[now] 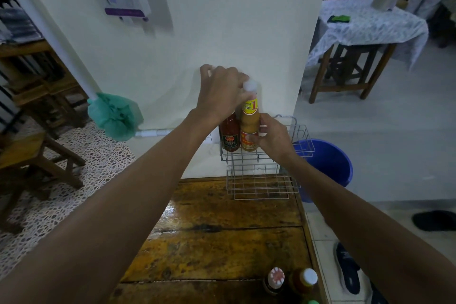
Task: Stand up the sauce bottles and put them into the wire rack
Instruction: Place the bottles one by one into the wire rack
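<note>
A two-tier wire rack (299, 138) stands against the white wall at the far end of the wooden table (222, 242). In its upper tier a red sauce bottle (230, 136) stands upright on the left. Right beside it is an orange sauce bottle (249, 126) with a white cap, also upright. My left hand (220, 92) is over the tops of both bottles, fingers at the orange bottle's neck. My right hand (271, 137) grips the orange bottle's lower body. Two more bottles (275, 279) (306, 279) stand upright at the table's near right edge.
The rack's lower tier (259, 185) holds nothing. A blue bucket (328, 163) sits on the floor right of the rack. A green bag (116, 116) hangs on a pipe at left. Wooden stools (37, 160) stand left, a cloth-covered table (365, 27) at the back right.
</note>
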